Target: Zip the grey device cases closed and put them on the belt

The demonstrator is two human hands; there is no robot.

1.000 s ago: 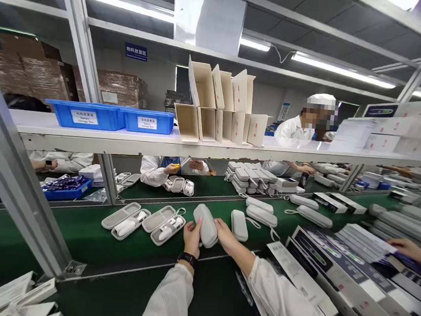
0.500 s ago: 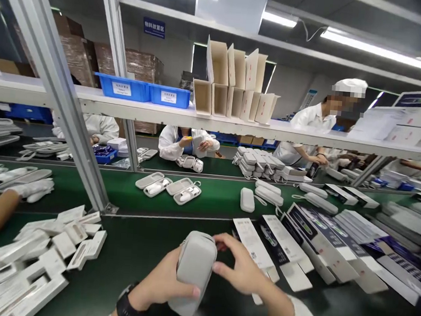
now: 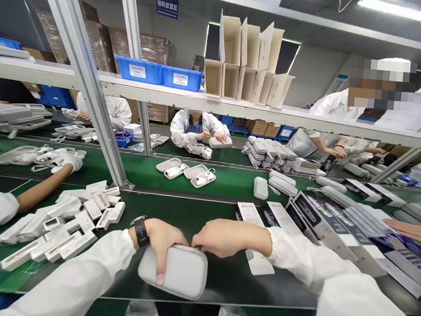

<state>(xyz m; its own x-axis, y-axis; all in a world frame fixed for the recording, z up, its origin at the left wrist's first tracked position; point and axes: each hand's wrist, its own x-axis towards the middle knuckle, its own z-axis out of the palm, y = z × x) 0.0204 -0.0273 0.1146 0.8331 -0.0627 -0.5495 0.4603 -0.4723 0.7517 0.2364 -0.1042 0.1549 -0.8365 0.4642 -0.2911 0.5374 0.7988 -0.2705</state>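
Note:
A pale grey hard zip case (image 3: 180, 272) lies on its side just above the dark green work surface, near its front edge. Wrapped over the case's left part is my left hand (image 3: 162, 242), its thumb pressed on the broad face and its fingers hidden behind. My right hand (image 3: 216, 238) is closed in a pinch at the case's upper edge, where a small dark bit of the zipper pull shows. Beyond my right hand lie flat printed boxes (image 3: 253, 218) with open flaps. Left of my left hand is a heap of small white boxes (image 3: 76, 220).
Two open cases with white devices (image 3: 203, 178) and several closed cases (image 3: 261, 188) rest on the green belt (image 3: 142, 175). A co-worker's gloved hand (image 3: 68, 160) reaches in at left, another hand (image 3: 416, 232) at right. A metal post (image 3: 91, 93) and shelf (image 3: 186, 94) stand ahead.
The case has turned from upright to lying lengthwise and come lower. My right hand has moved from beside it, fingers apart, to a pinch at its upper edge. The view has shifted.

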